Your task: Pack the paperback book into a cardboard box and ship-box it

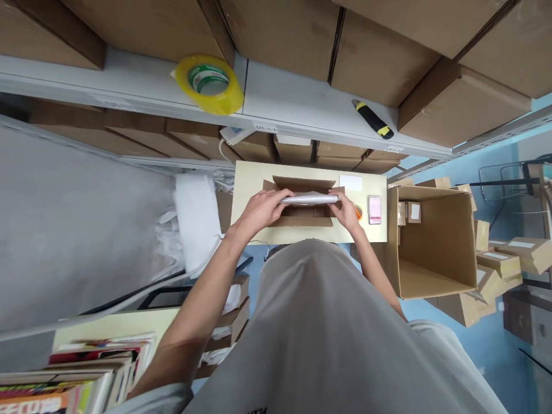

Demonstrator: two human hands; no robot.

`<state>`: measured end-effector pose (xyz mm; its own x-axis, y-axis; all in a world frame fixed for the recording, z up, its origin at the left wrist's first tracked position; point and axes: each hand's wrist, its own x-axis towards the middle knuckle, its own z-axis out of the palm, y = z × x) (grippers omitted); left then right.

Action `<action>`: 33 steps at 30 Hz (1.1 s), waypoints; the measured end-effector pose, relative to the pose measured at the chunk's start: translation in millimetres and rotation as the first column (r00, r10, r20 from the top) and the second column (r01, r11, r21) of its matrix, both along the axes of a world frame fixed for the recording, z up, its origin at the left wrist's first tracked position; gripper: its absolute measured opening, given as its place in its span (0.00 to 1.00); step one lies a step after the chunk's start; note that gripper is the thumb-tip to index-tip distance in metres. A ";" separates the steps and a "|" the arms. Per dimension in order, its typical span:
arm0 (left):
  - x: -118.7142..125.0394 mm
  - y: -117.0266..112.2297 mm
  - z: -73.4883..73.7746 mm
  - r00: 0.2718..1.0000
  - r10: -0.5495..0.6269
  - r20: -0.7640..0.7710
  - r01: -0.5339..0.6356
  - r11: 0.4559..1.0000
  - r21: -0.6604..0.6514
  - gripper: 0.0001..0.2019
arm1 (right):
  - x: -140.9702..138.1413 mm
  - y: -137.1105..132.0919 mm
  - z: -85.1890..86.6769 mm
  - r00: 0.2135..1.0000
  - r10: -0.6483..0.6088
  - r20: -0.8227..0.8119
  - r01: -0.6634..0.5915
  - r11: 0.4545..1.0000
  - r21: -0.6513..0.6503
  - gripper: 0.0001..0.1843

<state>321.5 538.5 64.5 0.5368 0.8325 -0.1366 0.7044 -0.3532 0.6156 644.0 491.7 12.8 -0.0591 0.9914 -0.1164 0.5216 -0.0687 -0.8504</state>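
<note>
Between my two hands is a flat, thin pack in shiny whitish plastic wrap (pixel 309 199); what is inside it I cannot make out. My left hand (pixel 266 208) grips its left end, and my right hand (pixel 345 211) pinches the right end. The pack lies level across the mouth of an open cardboard box (pixel 302 221), whose flaps are folded outward. That box stands on a pale yellow table (pixel 254 172). Just right of my right hand sits a roll of orange tape (pixel 357 213), partly hidden by it.
A phone (pixel 375 210) and a white paper (pixel 351 183) lie on the table. To the right stands a large open carton (pixel 435 276) with small boxes inside. Above, a shelf (pixel 284 95) bears yellow tape (pixel 209 84), a utility knife (pixel 373 119) and cartons. Books (pixel 99 374) are stacked lower left.
</note>
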 end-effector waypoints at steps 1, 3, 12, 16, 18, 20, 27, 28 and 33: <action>-1.5 0.7 -1.5 1.000 0.005 -0.006 -0.005 1.000 -0.003 0.20 | 0.1 2.2 -0.9 1.000 -0.001 -0.010 0.001 1.000 -0.015 0.15; -5.3 1.4 -3.7 1.000 0.013 -0.009 -0.013 1.000 -0.001 0.20 | -1.0 5.9 -1.8 1.000 0.001 -0.004 -0.001 1.000 -0.027 0.15; -23.2 6.2 -3.5 0.994 0.099 -0.051 -0.099 0.995 0.002 0.19 | -15.7 16.6 8.4 0.997 0.071 0.032 -0.067 0.991 -0.115 0.13; -28.4 18.2 -2.9 0.990 0.141 0.015 -0.140 0.990 -0.022 0.16 | -18.4 19.5 12.9 0.991 0.097 0.093 -0.085 0.989 -0.125 0.12; -30.4 26.2 -3.2 0.987 0.146 0.073 -0.145 0.989 -0.024 0.15 | -20.3 17.5 16.8 0.987 0.093 0.132 -0.078 0.990 -0.117 0.12; -31.3 34.7 -4.0 0.983 0.140 0.118 -0.139 0.990 -0.019 0.14 | -23.8 11.6 22.0 0.980 0.079 0.181 -0.061 0.993 -0.105 0.11; -24.3 61.9 -7.5 0.985 0.073 0.157 -0.070 0.997 -0.024 0.13 | -50.1 -28.4 33.0 0.948 -0.019 0.319 0.042 0.997 -0.066 0.12; -22.9 64.5 -8.5 0.986 0.063 0.152 -0.061 0.998 -0.023 0.12 | -54.0 -32.7 31.2 0.950 -0.019 0.313 0.045 0.996 -0.074 0.11; -21.6 69.4 -18.8 0.994 0.019 0.105 -0.019 1.000 -0.001 0.13 | -65.9 -37.8 12.8 0.956 0.023 0.292 0.018 0.990 -0.137 0.09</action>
